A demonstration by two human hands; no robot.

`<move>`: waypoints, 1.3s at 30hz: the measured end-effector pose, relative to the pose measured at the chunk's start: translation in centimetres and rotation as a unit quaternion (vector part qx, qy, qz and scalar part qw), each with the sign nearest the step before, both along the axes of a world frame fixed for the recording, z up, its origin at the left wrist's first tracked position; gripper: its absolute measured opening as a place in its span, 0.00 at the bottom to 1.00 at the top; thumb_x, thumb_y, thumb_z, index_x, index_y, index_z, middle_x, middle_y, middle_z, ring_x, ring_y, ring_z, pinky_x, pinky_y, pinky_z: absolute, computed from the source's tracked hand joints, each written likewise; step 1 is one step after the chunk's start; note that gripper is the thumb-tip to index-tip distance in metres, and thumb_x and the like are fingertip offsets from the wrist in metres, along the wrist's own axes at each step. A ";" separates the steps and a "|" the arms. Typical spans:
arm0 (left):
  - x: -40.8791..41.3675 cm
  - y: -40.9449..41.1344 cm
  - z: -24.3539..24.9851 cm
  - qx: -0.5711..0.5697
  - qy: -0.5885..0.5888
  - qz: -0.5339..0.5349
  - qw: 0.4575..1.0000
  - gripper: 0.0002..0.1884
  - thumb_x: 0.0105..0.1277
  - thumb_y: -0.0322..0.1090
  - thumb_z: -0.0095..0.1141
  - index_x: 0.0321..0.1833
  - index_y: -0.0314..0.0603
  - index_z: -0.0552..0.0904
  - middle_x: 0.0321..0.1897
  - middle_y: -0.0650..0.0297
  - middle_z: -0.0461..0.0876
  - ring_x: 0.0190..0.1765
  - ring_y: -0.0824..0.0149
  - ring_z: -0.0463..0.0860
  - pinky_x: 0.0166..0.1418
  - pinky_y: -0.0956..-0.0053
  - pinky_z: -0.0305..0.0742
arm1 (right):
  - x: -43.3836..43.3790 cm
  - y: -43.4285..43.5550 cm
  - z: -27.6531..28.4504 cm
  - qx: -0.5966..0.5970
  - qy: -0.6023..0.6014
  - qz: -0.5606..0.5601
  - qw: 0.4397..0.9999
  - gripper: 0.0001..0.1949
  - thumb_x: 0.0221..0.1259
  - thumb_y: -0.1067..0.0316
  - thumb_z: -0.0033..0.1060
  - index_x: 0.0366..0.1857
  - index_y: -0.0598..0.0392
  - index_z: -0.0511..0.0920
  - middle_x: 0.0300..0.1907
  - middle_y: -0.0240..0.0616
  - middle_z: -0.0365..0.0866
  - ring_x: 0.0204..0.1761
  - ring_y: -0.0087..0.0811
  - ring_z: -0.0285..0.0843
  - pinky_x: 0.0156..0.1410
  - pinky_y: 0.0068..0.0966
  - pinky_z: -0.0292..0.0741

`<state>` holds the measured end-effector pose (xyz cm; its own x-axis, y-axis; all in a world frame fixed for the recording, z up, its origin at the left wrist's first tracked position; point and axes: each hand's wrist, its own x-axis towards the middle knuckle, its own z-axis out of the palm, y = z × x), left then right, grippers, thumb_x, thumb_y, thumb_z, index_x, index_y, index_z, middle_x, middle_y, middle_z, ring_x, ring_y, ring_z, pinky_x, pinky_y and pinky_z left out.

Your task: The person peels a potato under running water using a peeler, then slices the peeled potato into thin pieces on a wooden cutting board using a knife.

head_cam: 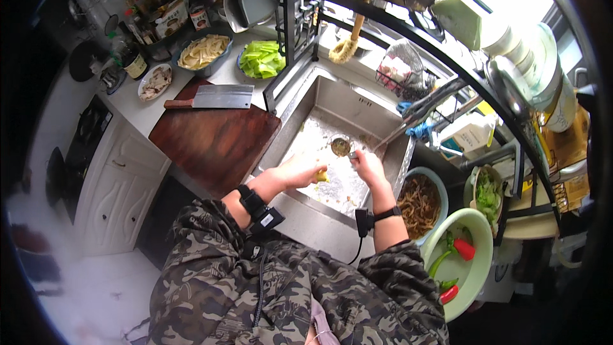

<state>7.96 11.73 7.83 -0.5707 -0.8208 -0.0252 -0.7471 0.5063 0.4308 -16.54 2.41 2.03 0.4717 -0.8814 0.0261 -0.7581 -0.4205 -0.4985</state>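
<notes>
Over the stainless steel sink (345,91), my left hand (304,173) grips a small yellowish-green piece of food (323,176); its exact kind is unclear. My right hand (368,166) is closed around a small metal-ended tool (353,155), perhaps a peeler or knife, mostly hidden by the fingers. The two hands are apart. Between and beyond them is the round drain (341,145), with scraps in it. Bits of peel lie scattered over the bright, wet-looking sink floor. Each wrist wears a black strap with a small device.
Left of the sink, a cleaver (222,96) rests on a wooden cutting board (210,139). Behind are sliced greens (262,59), a bowl of pale slices (203,51) and a plate of meat (155,82). Right stand a pepper basin (483,268) and a basin of brown strips (420,201). A black rack (412,33) arches overhead.
</notes>
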 end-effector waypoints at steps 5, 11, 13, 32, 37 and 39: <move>0.9 1.6 1.0 0.039 -0.018 0.044 0.998 0.20 0.58 0.37 0.67 0.54 0.44 0.81 0.48 0.55 0.81 0.56 0.51 0.79 0.62 0.57 0.72 | 4.3 -0.7 6.2 0.342 -0.428 0.016 0.837 0.05 0.69 0.69 0.59 0.43 0.56 0.76 0.35 0.35 0.85 0.37 0.33 0.83 0.44 0.26 0.79; 2.0 1.4 1.7 0.054 0.017 0.019 0.998 0.20 0.60 0.37 0.66 0.56 0.44 0.81 0.47 0.56 0.81 0.56 0.51 0.79 0.63 0.57 0.71 | 8.6 -4.4 9.7 -0.157 -0.174 0.096 0.967 0.23 0.58 0.86 0.49 0.54 0.47 0.78 0.33 0.43 0.76 0.37 0.32 0.77 0.46 0.29 0.76; 3.6 1.7 0.9 0.035 0.032 0.012 0.999 0.20 0.60 0.37 0.66 0.56 0.44 0.81 0.46 0.56 0.82 0.55 0.52 0.79 0.63 0.57 0.72 | 11.6 -5.3 11.8 -0.014 -0.270 -0.028 0.962 0.19 0.63 0.83 0.53 0.57 0.51 0.75 0.35 0.35 0.78 0.35 0.24 0.74 0.42 0.24 0.74; 13.2 -0.2 -2.0 0.016 0.199 -0.041 0.979 0.20 0.56 0.35 0.69 0.52 0.41 0.82 0.39 0.50 0.84 0.43 0.47 0.84 0.48 0.57 0.79 | 22.3 -21.7 16.9 0.077 -0.543 -0.222 0.806 0.10 0.70 0.70 0.55 0.51 0.47 0.81 0.42 0.26 0.83 0.38 0.18 0.78 0.37 0.17 0.78; 13.7 -0.5 -2.1 0.016 0.205 -0.056 0.977 0.19 0.57 0.38 0.69 0.50 0.40 0.82 0.37 0.52 0.84 0.41 0.49 0.84 0.47 0.59 0.79 | 22.8 -24.9 15.2 0.006 -0.507 -0.214 0.835 0.10 0.67 0.71 0.55 0.49 0.50 0.81 0.40 0.28 0.83 0.38 0.22 0.78 0.39 0.20 0.77; 13.7 -0.6 -2.1 0.033 0.214 -0.046 0.975 0.19 0.57 0.38 0.69 0.50 0.40 0.82 0.37 0.52 0.84 0.41 0.50 0.84 0.47 0.60 0.79 | 22.7 -26.0 14.6 -0.030 -0.485 -0.212 0.848 0.11 0.65 0.72 0.55 0.49 0.52 0.81 0.39 0.29 0.83 0.38 0.23 0.78 0.40 0.21 0.77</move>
<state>21.63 11.12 5.77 -0.6114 -0.7705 0.1802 -0.4450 0.5231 0.7269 6.14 -23.59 16.59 -0.1557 -0.9498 0.2714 -0.0936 -0.2593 -0.9612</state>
